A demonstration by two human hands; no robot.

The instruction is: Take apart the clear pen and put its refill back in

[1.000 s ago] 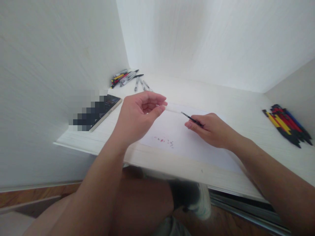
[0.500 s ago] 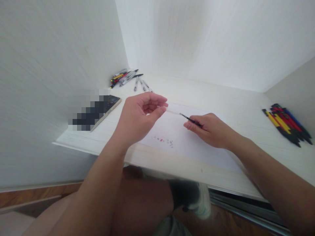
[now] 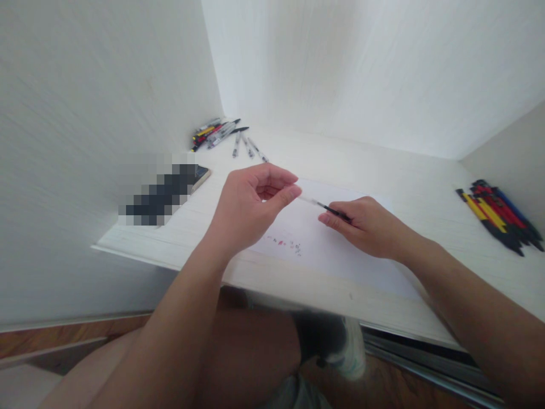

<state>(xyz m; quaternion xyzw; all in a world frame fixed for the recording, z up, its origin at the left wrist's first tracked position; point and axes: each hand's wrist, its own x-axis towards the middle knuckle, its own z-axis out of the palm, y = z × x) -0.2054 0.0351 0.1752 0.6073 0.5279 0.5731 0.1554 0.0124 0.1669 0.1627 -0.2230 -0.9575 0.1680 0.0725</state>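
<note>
One white worktop [image 3: 383, 170] carries one paper sheet [image 3: 340, 250] and two pen heaps. Above the sheet, the left hand [image 3: 251, 207] pinches one thin refill [image 3: 323, 205]; the right hand [image 3: 366, 227] clamps its dark end

- Left hand [image 3: 251, 207] and right hand [image 3: 368, 224] are both bare: no gloves, rings or watch show.
- Both forearms are uncovered up to the picture's edge; no sleeve comes into view.
- Fingernails look short and unpainted.
- The thighs below are bare as well, with a strip of grey cloth, likely shorts, at the bottom edge.
- A dark sock [image 3: 315, 335] and a pale shoe [image 3: 349, 352] cover one foot.
</note>
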